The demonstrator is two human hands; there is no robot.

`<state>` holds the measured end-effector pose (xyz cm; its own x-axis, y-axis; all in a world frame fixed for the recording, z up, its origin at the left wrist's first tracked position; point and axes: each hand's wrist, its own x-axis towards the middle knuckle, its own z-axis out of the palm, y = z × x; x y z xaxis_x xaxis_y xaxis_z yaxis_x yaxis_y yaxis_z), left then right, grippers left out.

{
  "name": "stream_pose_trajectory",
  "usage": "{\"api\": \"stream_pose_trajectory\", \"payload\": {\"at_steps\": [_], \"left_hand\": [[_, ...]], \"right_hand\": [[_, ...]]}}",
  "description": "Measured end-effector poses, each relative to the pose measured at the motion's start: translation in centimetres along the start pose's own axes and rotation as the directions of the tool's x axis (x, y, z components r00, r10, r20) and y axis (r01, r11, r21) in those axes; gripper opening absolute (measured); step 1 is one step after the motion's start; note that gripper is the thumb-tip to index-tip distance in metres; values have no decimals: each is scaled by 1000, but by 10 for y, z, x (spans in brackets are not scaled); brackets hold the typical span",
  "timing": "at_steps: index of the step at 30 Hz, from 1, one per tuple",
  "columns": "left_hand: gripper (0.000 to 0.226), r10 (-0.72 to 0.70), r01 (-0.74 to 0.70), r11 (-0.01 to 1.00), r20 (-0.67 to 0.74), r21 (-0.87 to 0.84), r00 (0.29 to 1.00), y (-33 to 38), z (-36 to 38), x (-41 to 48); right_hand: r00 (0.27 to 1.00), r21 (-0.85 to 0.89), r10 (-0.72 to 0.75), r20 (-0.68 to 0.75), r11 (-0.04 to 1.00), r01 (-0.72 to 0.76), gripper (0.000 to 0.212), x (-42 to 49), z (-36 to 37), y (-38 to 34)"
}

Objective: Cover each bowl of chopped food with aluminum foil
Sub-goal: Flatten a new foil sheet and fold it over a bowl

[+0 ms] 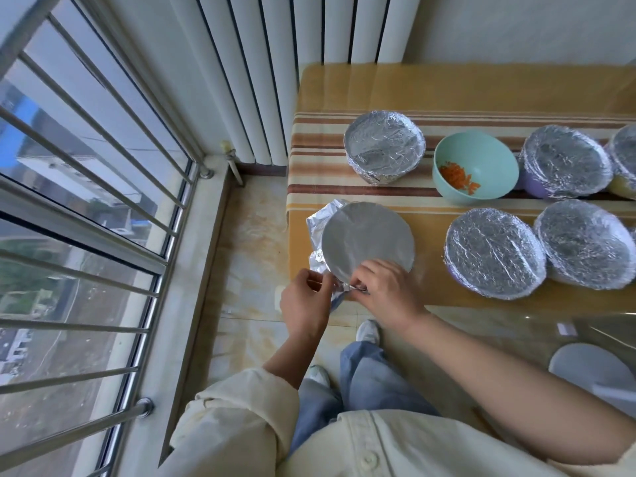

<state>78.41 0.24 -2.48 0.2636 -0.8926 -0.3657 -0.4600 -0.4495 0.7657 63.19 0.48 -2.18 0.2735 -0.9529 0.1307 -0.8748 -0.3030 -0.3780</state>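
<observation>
both hands pinching foil: left hand [304, 299] and right hand [385, 290] crimp the aluminum foil [366, 237] over a bowl at the table [361, 94] corner; teal bowl [476, 166] of chopped carrot [457, 175] sits uncovered behind.

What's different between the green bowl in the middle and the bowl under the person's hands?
The green bowl is open, showing chopped orange bits; the near bowl is topped with smooth foil, its contents hidden. The green bowl stands untouched in the back row; the near bowl sits at the table's corner, the left hand and right hand pinching its foil edge. Both are round and stand on the striped cloth.
</observation>
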Motion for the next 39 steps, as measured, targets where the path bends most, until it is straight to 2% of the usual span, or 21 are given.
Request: {"api": "stream_pose_trajectory", "payload": {"at_steps": [5,8,13,31,34,39], "left_hand": [[23,-74,74,997,-24,-13,997,7,5,-10],[25,-159,157,987,-40,-45,986,15,10,-9],[18,-213,212,976,-16,-48,977,28,16,3],[21,-120,123,992,-97,21,988,30,16,0],[30,-148,147,989,-131,-13,980,26,16,-10],[27,-232,229,972,-101,-46,967,26,23,-9]], "right_hand": [[998,19,-63,11,998,63,25,3,-1,1],[998,67,-62,27,996,60,23,4,-2,2],[998,103,-56,36,993,52,26,6,0,2],[998,72,-60,-9,996,60,24,7,0,7],[998,64,-55,-41,996,57,27,9,2,2],[997,99,-64,-54,993,69,23,10,7,4]]}}
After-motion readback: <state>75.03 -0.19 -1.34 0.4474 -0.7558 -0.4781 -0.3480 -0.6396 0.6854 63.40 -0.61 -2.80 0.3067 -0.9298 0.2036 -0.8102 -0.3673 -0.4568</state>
